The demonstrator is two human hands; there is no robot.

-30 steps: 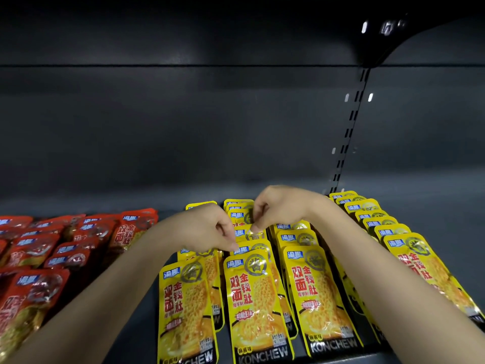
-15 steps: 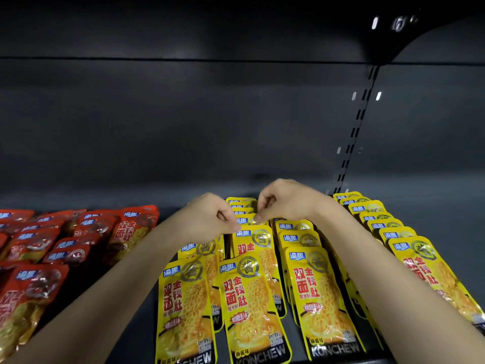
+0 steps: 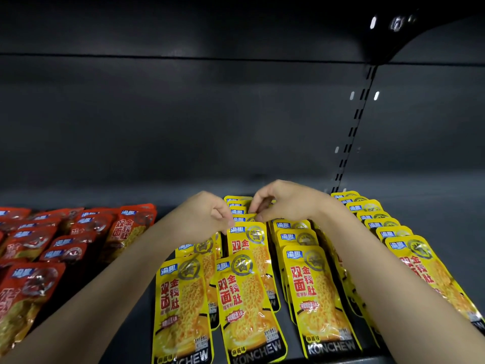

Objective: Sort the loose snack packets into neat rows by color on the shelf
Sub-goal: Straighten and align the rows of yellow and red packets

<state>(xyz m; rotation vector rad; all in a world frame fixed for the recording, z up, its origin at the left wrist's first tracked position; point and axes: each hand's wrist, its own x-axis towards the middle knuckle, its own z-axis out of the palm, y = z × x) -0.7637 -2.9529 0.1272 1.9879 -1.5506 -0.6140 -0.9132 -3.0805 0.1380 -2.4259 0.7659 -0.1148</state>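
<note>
Two hands are showing: the left hand (image 3: 207, 214) and the right hand (image 3: 286, 203). Yellow packets (image 3: 319, 298) are lying in five rows on the shelf (image 3: 433, 214). The far-left yellow row is showing two packets, with the hand hiding any behind. The next row is showing about six tops, overlapping. The third row is showing three tops. The fourth row is mostly hidden under the right arm, so its count cannot be told. The far-right row is showing seven tops. Red packets (image 3: 34, 287) are lying at the left in about three loose rows; roughly twelve are showing, some cut off by the frame edge.
</note>
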